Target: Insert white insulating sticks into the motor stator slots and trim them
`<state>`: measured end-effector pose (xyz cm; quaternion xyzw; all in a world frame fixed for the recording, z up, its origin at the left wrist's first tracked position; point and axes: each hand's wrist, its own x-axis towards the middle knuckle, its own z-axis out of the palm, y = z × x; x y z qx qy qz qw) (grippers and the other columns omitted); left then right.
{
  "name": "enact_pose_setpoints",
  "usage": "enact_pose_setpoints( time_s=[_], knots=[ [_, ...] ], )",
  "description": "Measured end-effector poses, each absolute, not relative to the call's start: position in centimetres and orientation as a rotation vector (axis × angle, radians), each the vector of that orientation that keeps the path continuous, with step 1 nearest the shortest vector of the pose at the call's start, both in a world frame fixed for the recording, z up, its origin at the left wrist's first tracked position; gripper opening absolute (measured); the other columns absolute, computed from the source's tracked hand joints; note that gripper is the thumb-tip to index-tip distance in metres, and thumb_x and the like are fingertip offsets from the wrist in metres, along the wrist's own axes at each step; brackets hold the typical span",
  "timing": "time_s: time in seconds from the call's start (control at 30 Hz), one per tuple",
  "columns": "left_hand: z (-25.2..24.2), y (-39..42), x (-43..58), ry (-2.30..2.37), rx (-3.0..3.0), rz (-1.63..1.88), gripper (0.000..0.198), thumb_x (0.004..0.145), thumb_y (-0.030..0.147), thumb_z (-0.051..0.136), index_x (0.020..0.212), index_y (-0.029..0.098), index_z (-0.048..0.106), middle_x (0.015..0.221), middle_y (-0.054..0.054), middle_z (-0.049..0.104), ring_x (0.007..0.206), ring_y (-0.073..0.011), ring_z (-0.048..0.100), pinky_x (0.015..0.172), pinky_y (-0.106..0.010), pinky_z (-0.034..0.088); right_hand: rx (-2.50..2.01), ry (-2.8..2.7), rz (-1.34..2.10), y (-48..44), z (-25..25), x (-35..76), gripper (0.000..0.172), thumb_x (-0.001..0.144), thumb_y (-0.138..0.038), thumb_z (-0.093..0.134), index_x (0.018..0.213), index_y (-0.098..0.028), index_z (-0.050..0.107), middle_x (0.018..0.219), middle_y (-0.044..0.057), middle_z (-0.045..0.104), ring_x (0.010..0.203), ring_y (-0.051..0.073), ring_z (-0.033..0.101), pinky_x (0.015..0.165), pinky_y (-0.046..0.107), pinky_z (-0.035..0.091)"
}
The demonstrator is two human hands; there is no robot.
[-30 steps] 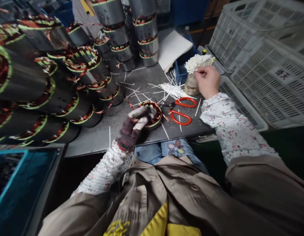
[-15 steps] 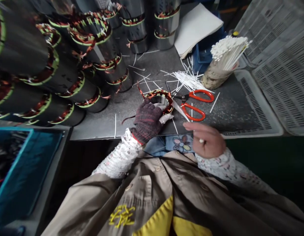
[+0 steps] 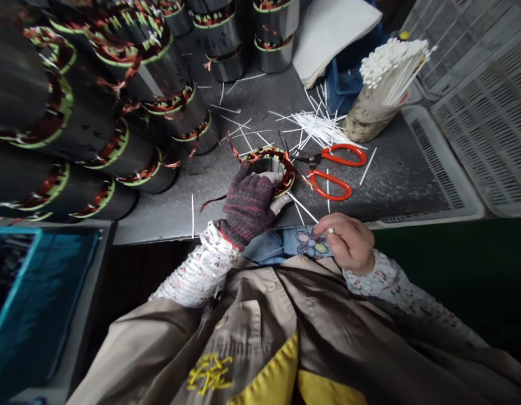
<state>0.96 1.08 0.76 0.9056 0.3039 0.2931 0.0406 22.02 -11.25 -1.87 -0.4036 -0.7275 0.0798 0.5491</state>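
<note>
Bare right hand [image 3: 347,242] now brings a pinched thin white stick [image 3: 303,207] to the copper-wound metal ring [image 3: 289,171] that the gloved left hand [image 3: 249,199] clasps.

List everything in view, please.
wound ring: one, copper and green, centre
scissors: one, red-handled, right of ring
loose sticks: many, white, mostly behind scissors
tipped sticks: many, white, in cup
cup: one, beige, table's right
sheets: several, white, table's back
bin: one, blue, left of cup
stacked cylinders: many, grey, left
crates: several, whitish, right
tray: one, teal, lower left
table: one, grey, middle
jacket: one, tan, bottom
left hand: one, maroon-gloved, on ring
right hand: one, bare, holding white stick, table's front
</note>
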Motion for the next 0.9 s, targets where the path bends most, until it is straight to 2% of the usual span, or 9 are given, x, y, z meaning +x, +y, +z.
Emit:
enact_pose_setpoints(
  time_s=[0.1, 0.3, 0.4, 0.6, 0.7, 0.83, 0.9],
  knots=[
    [0.2, 1.2, 0.8, 0.921, 2.73, 0.996, 0.064, 0.098, 0.053, 0.07, 0.149, 0.018, 0.052, 0.125, -0.013, 0.075, 0.117, -0.0309, 0.072, 0.114, -0.054, 0.052, -1.039, -1.69, 0.252, -10.1, -1.4, 21.3, 0.017, 0.094, -0.013, 0.053, 0.089, -0.024, 0.066, 0.079, 0.003, 0.075, 0.067, 0.018, 0.072, 0.064, 0.03, 0.06],
    [-0.4, 0.7, 1.2, 0.955, 2.68, 1.105, 0.076, 0.1, 0.057, 0.067, 0.159, 0.016, 0.04, 0.142, -0.018, 0.066, 0.134, -0.0331, 0.064, 0.115, -0.05, 0.053, -0.904, -1.42, 0.235, -8.7, -1.0, 19.8, 0.018, 0.097, -0.019, 0.055, 0.096, -0.028, 0.07, 0.083, 0.002, 0.077, 0.073, 0.022, 0.074, 0.067, 0.036, 0.061],
    [-0.4, 0.5, 1.3, 0.996, 2.679, 1.077, 0.076, 0.099, 0.057, 0.067, 0.158, 0.015, 0.041, 0.143, -0.019, 0.065, 0.135, -0.0342, 0.063, 0.116, -0.052, 0.052, -0.844, -1.468, 0.171, -9.6, -1.4, 20.3, 0.016, 0.093, -0.017, 0.057, 0.092, -0.028, 0.068, 0.079, 0.002, 0.075, 0.069, 0.022, 0.072, 0.063, 0.038, 0.06],
    [-0.3, 0.4, 1.4, 1.03, 2.681, 1.037, 0.073, 0.101, 0.053, 0.066, 0.157, 0.013, 0.041, 0.142, -0.021, 0.065, 0.135, -0.0352, 0.064, 0.114, -0.053, 0.052, -1.072, -1.593, 0.216, -11.4, -1.7, 21.2, 0.021, 0.095, -0.013, 0.051, 0.082, -0.025, 0.064, 0.071, 0.001, 0.07, 0.059, 0.017, 0.068, 0.056, 0.031, 0.056],
    [-0.4, 0.4, 1.5, 1.048, 2.665, 1.063, 0.072, 0.1, 0.055, 0.066, 0.157, 0.017, 0.042, 0.141, -0.02, 0.066, 0.134, -0.0346, 0.064, 0.114, -0.052, 0.053, -1.116, -1.584, 0.19, -11.5, -1.6, 21.2, 0.024, 0.096, -0.016, 0.05, 0.077, -0.025, 0.062, 0.068, 0.0, 0.07, 0.057, 0.016, 0.067, 0.054, 0.03, 0.055],
    [-0.5, 0.6, 1.4, 1.031, 2.664, 1.068, 0.073, 0.099, 0.057, 0.068, 0.157, 0.02, 0.043, 0.136, -0.018, 0.069, 0.13, -0.0345, 0.067, 0.113, -0.052, 0.055, -1.136, -1.542, 0.202, -9.8, -1.8, 20.2, 0.02, 0.097, -0.016, 0.054, 0.082, -0.024, 0.065, 0.074, 0.001, 0.074, 0.065, 0.016, 0.072, 0.061, 0.029, 0.057],
    [-0.5, 0.5, 1.3, 1.003, 2.605, 1.057, 0.074, 0.1, 0.056, 0.066, 0.159, 0.021, 0.039, 0.141, -0.018, 0.066, 0.133, -0.0337, 0.065, 0.114, -0.051, 0.055, -1.13, -1.464, 0.275, -8.3, -2.0, 19.3, 0.016, 0.098, -0.019, 0.059, 0.085, -0.023, 0.067, 0.079, 0.002, 0.077, 0.072, 0.016, 0.075, 0.066, 0.028, 0.059]
  ],
)
